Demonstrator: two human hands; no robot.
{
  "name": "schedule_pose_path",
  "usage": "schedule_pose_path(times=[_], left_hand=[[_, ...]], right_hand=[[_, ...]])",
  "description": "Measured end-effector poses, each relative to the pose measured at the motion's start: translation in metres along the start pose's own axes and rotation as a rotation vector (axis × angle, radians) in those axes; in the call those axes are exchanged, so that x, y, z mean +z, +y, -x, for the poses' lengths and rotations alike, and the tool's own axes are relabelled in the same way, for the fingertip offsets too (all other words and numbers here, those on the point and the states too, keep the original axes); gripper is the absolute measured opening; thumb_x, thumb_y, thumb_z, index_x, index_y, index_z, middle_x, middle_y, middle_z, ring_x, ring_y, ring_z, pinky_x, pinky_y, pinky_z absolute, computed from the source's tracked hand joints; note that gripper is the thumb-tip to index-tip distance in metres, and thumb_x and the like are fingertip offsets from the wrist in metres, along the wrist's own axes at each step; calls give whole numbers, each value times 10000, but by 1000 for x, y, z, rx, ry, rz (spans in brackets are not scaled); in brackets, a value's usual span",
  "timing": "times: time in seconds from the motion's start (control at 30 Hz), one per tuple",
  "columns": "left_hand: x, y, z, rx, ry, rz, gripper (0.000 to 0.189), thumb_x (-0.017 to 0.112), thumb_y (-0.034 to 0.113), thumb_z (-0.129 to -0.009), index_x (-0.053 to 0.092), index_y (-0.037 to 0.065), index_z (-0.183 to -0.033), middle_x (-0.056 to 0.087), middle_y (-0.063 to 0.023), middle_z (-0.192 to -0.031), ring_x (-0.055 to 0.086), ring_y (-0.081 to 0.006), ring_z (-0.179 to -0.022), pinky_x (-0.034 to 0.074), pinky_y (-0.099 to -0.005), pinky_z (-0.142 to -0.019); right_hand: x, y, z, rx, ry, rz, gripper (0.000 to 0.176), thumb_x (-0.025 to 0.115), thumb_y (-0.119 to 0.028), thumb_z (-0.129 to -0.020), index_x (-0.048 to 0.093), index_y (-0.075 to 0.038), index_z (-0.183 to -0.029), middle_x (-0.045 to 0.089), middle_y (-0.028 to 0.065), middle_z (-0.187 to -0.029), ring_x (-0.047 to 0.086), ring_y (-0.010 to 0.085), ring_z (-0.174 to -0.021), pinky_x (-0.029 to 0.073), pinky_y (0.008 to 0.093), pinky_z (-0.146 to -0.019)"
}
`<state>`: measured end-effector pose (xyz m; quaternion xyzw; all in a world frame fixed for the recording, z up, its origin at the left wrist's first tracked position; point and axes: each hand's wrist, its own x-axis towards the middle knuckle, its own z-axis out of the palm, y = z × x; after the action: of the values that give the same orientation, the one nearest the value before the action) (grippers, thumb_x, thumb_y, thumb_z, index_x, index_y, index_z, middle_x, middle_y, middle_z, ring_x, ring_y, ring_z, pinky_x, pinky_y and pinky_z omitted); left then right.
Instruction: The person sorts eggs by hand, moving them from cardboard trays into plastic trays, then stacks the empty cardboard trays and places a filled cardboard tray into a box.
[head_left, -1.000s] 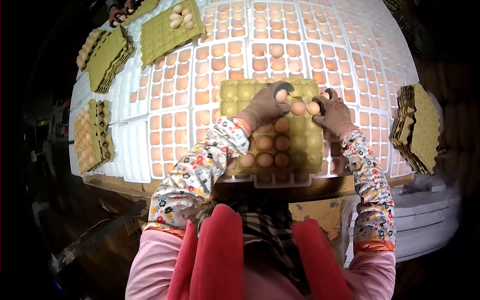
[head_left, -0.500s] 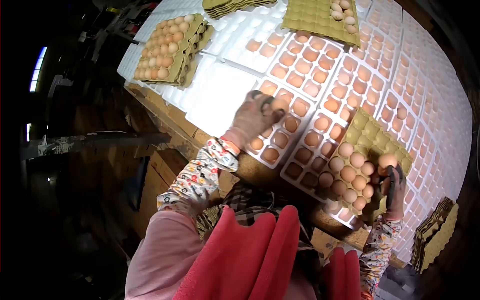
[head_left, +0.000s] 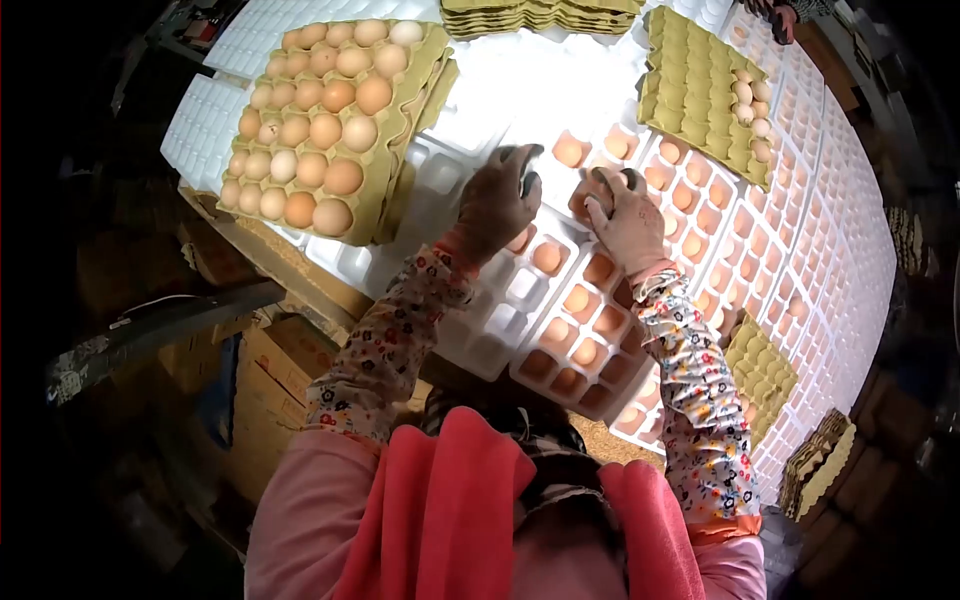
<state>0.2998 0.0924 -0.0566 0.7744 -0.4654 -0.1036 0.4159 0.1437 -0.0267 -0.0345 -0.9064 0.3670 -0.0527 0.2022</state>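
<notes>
My left hand, in a dark fingertip covering, hovers over a white moulded tray. Its fingers and thumb curve apart, with no egg visible between them. An egg sits in that tray beside the hand. Close to its right, my right hand bends its fingers down over a brown egg at the trays; the fingertips partly hide it. Below the right wrist, a white tray holds several brown eggs in its cavities.
A stacked pulp carton full of eggs stands at left. Another pulp carton at upper right holds several eggs. Empty cartons are stacked at the back, and a carton lies beside my right sleeve. Another person's hand shows at top right.
The view has shifted left. My right hand has left the pulp carton at right and come across beside my left hand. The egg seen in my left hand is no longer visible there.
</notes>
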Motion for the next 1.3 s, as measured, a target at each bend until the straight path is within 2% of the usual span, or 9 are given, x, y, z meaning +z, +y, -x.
schedule_pose_path(times=[0.13,0.3,0.47,0.6,0.7,0.8,0.87,1.13,1.3], left_hand=[[49,-44,-50,-33,94,-222,461,587,91,-800,480,28,-1244,502,-188,-1168,491,-370,-1093,420,-435,-932],[37,-50,-31,30,165,240,448,546,103,-865,449,-37,-1280,516,-239,-1200,498,-400,-1100,396,-417,-981],[4,-25,35,68,-20,-277,584,614,239,-902,378,1,-1381,456,-174,-1361,397,-347,-1257,238,-489,-1087],[25,3,53,78,-159,-518,740,607,378,-856,322,5,-1428,364,-193,-1448,299,-394,-1348,159,-543,-1126],[43,7,50,146,-176,-534,695,600,351,-874,335,16,-1422,368,-183,-1448,299,-379,-1353,164,-524,-1130],[53,-10,43,196,-166,-610,651,593,325,-893,349,26,-1417,372,-173,-1449,299,-363,-1359,169,-506,-1133],[52,-22,44,258,-135,-629,626,590,324,-883,377,41,-1399,390,-165,-1432,315,-349,-1348,204,-507,-1118],[54,-17,42,252,-98,-688,640,625,326,-821,409,44,-1354,383,-172,-1402,344,-383,-1300,247,-538,-1079],[50,-19,38,141,-255,-765,648,604,385,-843,407,53,-1363,421,-195,-1371,335,-393,-1311,221,-553,-1097]], right_hand=[[28,-19,-32,-89,-153,-99,388,544,-298,-861,561,-196,-1235,539,177,-1222,615,349,-969,506,432,-829],[49,-13,-100,4,180,-509,333,587,-268,-826,630,-84,-1100,628,178,-1028,593,358,-958,469,445,-856],[42,23,-121,-168,500,-429,337,634,-242,-789,626,-69,-1078,593,175,-1096,531,359,-1053,381,433,-982],[-38,122,-26,62,730,-319,311,603,-151,-815,616,-33,-1102,573,186,-1120,564,336,-1009,463,394,-887],[-106,254,63,542,956,-264,333,573,-75,-795,614,-8,-1119,577,164,-1106,582,238,-953,477,316,-843],[-128,352,134,824,431,380,669,639,-191,-762,406,-199,-1388,452,176,-1341,381,374,-1283,380,487,-1013],[-129,390,156,765,-57,489,632,622,-165,-777,417,-204,-1374,443,151,-1376,427,372,-1263,413,467,-992],[-134,423,143,458,-65,524,469,605,-183,-817,495,-109,-1267,506,139,-1306,551,384,-1093,465,453,-925],[-131,392,115,660,202,372,382,616,-214,-811,567,-27,-1141,597,225,-1108,611,374,-975,502,440,-858]])
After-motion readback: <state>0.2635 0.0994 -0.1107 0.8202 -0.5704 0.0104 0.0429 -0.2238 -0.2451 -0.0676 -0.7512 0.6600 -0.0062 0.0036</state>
